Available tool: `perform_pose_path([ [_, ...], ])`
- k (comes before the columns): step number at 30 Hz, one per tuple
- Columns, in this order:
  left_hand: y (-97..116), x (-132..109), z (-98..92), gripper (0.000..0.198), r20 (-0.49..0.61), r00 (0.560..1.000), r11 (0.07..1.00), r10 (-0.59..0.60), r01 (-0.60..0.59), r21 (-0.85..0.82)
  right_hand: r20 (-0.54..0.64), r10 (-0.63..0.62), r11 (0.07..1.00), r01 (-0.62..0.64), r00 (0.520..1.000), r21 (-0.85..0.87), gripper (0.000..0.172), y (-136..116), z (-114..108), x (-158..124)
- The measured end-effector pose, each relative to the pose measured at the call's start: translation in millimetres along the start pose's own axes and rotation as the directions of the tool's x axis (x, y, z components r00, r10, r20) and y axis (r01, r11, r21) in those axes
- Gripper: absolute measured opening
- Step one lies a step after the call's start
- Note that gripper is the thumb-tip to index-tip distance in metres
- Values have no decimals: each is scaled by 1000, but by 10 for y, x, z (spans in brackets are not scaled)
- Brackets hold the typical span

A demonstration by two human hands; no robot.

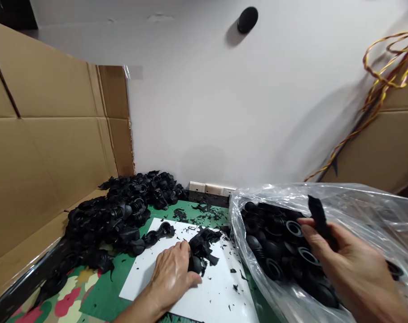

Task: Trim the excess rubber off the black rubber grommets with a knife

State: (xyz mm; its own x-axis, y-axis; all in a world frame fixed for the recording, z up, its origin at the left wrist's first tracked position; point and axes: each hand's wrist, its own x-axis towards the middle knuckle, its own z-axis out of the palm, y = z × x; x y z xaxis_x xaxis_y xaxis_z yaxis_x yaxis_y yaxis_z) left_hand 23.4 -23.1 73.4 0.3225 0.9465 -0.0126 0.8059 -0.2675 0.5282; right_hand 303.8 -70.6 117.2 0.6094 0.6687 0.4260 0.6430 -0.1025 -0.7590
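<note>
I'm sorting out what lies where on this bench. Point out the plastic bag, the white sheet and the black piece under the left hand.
plastic bag (pixel 244 197): head view, left rim.
white sheet (pixel 210 296): head view, bare middle.
black piece (pixel 199 251): head view, part beyond the fingers.

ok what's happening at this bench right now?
A person works with bare hands. The left hand presses a black rubber part onto a white sheet strewn with black scraps. The right hand holds a thin black tool over a clear plastic bag of ribbed black rubber parts. A larger pile of the same parts lies to the left beside cardboard.
</note>
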Motion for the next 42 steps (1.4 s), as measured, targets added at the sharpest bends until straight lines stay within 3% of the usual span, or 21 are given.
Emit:
perform_pose_path([
  [2, 8, 7, 16, 16, -6, 1000, 1000, -21, 21, -1, 196, 2, 941, -68, 981, 330, 30, -220, 136, -210],
  [4, -7, 19, 18, 15, -11, 999, 999, -48, 48, -15, 246, -116, 863, -25, 962, 504, 25, -415, 307, -421],
  [7, -96, 24, 41, 24, 5, 992, 947, -124, 120, -298, 317, -165, 795, -65, 934, 604, 22, -588, 569, -685],
  [10, -219, 7, 105, 34, -9, 982, 731, -186, 132, -670, 481, -126, 643, -299, 867, 706, 24, -628, 803, -879],
  [12, -270, -16, 146, 36, -79, 970, 668, -230, 98, -738, 566, -94, 537, -437, 819, 721, 27, -620, 936, -987],
  [15, -266, -60, 169, 35, -202, 936, 738, -288, 83, -670, 571, -27, 528, -473, 821, 705, 32, -592, 1090, -1122],
  [20, -174, -121, 128, 34, -334, 906, 895, -259, 95, -437, 477, 72, 649, -404, 876, 645, 34, -535, 1205, -1245],
  [25, -180, -141, 155, 36, -308, 912, 891, -270, 115, -440, 370, 31, 751, -266, 928, 604, 31, -496, 1226, -1261],
  [27, -206, -136, 186, 35, -257, 918, 832, -302, 123, -541, 348, 23, 780, -235, 937, 580, 33, -470, 1236, -1252],
  [32, -225, -88, 212, 29, -111, 953, 521, -283, 56, -852, 322, -44, 822, -149, 946, 549, 32, -432, 1275, -1280],
  [35, -210, -73, 203, 27, -105, 946, 446, -306, 45, -894, 223, -241, 846, 92, 945, 525, 19, -452, 1288, -1324],
  [36, -209, -78, 203, 28, -98, 946, 425, -311, 46, -904, 184, -346, 837, 214, 920, 503, 18, -454, 1285, -1315],
  [38, -220, -102, 204, 31, -83, 952, 385, -295, 39, -922, 139, -551, 778, 446, 823, 442, 22, -433, 1266, -1226],
  [40, -241, -138, 199, 30, -71, 962, 364, -264, 31, -931, 132, -646, 735, 566, 752, 372, 24, -379, 1228, -1041],
  [41, -251, -156, 193, 29, -67, 963, 358, -260, 31, -933, 99, -605, 770, 550, 790, 322, 26, -346, 1207, -929],
  [42, -260, -171, 183, 29, -64, 962, 352, -264, 34, -935, 69, -511, 836, 477, 857, 272, 24, -315, 1186, -821],
])
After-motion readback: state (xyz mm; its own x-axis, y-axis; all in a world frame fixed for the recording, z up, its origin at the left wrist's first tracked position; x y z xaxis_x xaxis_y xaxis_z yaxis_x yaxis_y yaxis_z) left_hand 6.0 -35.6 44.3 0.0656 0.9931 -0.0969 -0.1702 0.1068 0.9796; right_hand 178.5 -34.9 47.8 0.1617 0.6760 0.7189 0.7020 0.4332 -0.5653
